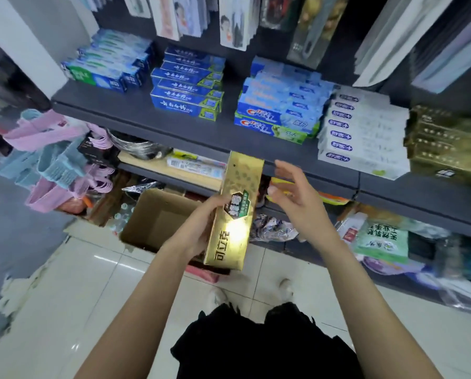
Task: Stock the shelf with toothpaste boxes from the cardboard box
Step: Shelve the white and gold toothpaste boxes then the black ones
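**Shop aisle: dark racking over pale tile**

Glossy white floor tiles [97, 291] catch bright overhead light. A white pillar [29, 42] rises at far left. Pink and blue plastic baskets [53, 160] hang beside the dark grey racking. Packaged goods, perhaps kitchen tools [308, 31], hang above.

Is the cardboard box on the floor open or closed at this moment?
Open. The cardboard box has its flaps spread out and its bare brown inside shows; the left hand holding the gold toothpaste box hides its right part.
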### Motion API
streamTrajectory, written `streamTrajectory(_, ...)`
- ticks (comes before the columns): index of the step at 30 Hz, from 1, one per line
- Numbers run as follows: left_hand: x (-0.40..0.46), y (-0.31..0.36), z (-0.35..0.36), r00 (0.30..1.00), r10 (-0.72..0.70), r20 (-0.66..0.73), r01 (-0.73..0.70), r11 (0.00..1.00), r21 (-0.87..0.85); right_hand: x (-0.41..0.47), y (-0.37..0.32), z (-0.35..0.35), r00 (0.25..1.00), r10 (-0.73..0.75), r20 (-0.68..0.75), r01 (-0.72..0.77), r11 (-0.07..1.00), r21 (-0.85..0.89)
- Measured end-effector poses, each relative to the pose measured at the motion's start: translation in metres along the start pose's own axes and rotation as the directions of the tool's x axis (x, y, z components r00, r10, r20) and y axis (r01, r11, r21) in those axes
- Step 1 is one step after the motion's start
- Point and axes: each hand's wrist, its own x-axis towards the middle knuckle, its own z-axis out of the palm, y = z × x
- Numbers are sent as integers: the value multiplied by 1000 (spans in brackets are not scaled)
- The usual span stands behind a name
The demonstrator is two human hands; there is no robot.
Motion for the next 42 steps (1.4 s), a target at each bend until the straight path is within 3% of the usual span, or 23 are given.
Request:
streamTrajectory(6, 21, 6, 64, 995, -22, 93, 22, 1000, 0, 4, 18, -65, 999, 51, 16, -52, 997, 54)
streamTrajectory(11, 46, 6, 118, 993, 3, 119, -46, 931, 361, 5, 36, -131, 995, 62, 78, -67, 995, 70)
streamTrajectory(17, 62, 1, 167, 980, 58, 191, -140, 883, 448, -8, 59, -179, 995, 44, 86, -58, 984, 167)
streamTrajectory(21, 69, -2, 179, 977, 17, 213, -91, 936, 341, -11, 67, -199, 994, 53, 98, -75, 969, 233)
streamTrajectory(24, 74, -9, 187, 984, -70, 166, 43, 986, 158, -11, 72, -211, 994, 86, 64, -101, 953, 285)
streamTrajectory(27, 73, -17, 206, 955, -143, 259, 160, 986, -46, -12, 76, -217, 989, 133, 61, -146, 926, 349)
streamTrajectory(30, 74, -19, 220, 947, -198, 251, 209, 978, -16, -12, 81, -221, 984, 178, 24, -173, 905, 389)
streamTrajectory(32, 77, -20, 222, 963, -193, 188, 168, 976, 139, -11, 83, -224, 973, 223, -64, -192, 928, 319)
streamTrajectory(34, 80, -23, 223, 978, -149, 146, 88, 928, 363, -8, 87, -228, 954, 243, -174, -232, 969, 83)
streamTrajectory(36, 83, -28, 226, 980, -120, 160, 34, 889, 457, -7, 84, -231, 947, 232, -224, -249, 967, -53)
streamTrajectory(38, 84, -31, 229, 968, -166, 187, 88, 926, 367, -5, 80, -232, 951, 188, -246, -215, 973, -87)
streamTrajectory(42, 88, -40, 224, 920, -194, 341, 214, 977, -20, -2, 77, -237, 963, 121, -240, -140, 988, -63)
